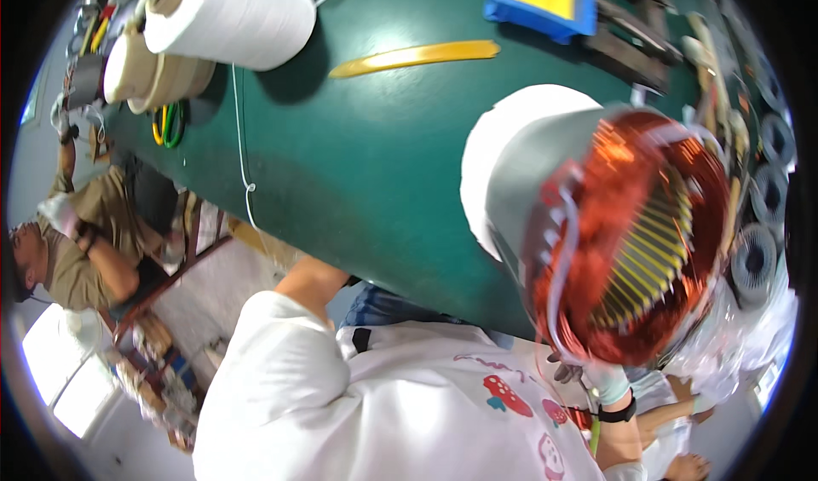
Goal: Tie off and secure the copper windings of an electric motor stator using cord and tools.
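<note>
A motor stator (503, 174) with a grey metal shell stands tilted on the right of the green table. Red-brown copper windings (588, 251), blurred by motion, ring its open end, and yellowish slot strips (652, 251) line the bore. White sleeving (562, 268) runs along the windings. My right hand (601, 383), in a pale glove with dark fingertips, is at the stator's lower rim. Its fingers look curled beside a thin cord; what they hold is unclear. My left forearm (315, 283) reaches to the table's near edge, where the hand is hidden.
On the green table (366, 149) are a large white thread cone (247, 21), a yellow strip (413, 57), scissors (170, 126) and a blue bin (538, 25). A thin white cord (240, 132) hangs over the edge. Another person (94, 242) sits at left; more stators (754, 259) stand right.
</note>
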### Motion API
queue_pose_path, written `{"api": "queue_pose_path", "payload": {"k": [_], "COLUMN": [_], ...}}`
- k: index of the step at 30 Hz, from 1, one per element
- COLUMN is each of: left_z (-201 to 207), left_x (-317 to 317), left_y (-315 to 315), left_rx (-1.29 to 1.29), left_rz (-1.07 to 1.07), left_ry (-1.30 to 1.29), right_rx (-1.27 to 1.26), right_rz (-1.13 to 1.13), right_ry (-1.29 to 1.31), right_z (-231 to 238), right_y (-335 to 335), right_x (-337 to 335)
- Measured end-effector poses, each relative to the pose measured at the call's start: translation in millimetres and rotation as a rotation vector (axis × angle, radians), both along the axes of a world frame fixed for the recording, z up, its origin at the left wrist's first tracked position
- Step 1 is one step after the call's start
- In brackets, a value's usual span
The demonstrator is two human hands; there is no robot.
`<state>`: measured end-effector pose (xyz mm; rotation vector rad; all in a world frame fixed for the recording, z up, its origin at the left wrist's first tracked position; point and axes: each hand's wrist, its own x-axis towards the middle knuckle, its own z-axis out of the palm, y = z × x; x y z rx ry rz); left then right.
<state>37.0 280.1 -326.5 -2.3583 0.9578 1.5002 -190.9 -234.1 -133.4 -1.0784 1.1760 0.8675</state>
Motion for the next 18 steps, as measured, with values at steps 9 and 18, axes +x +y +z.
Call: {"api": "queue_pose_path", "payload": {"k": [9, 18], "left_z": [-54, 142], "left_x": [82, 7], "left_y": [-98, -156], "left_rx": [-0.366, -1.405], "left_rz": [-0.274, -0.639], "left_ry": [-0.267, -0.237], "right_rx": [-0.555, -0.995], "right_rz": [-0.177, -0.198], "right_ry": [-0.628, -0.832], "right_z": [-26, -12], "right_y": [66, 113], "right_x": [-56, -76]}}
